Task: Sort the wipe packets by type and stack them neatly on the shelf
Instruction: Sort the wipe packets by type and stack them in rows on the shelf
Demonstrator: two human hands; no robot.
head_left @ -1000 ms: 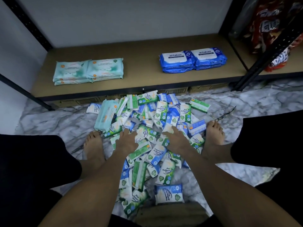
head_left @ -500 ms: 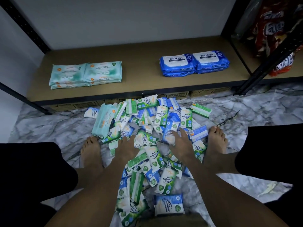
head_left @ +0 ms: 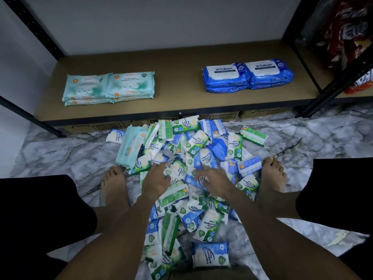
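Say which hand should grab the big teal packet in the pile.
Probably left: the teal packet lies at the left edge of the pile, nearer the left hand than the right hand, with the teal stack shelved that side.

The left arm (head_left: pixel 113 239) and the right arm (head_left: pixel 268 229) are bare and reach forward and down. The left grip (head_left: pixel 156 178) is palm down, with its fingers loose and straight. The right grip (head_left: pixel 216 179) is palm down too, with its fingers spread and pointing a bit left. The left foot (head_left: pixel 114 184) and the right foot (head_left: pixel 272 175) stand wide apart.
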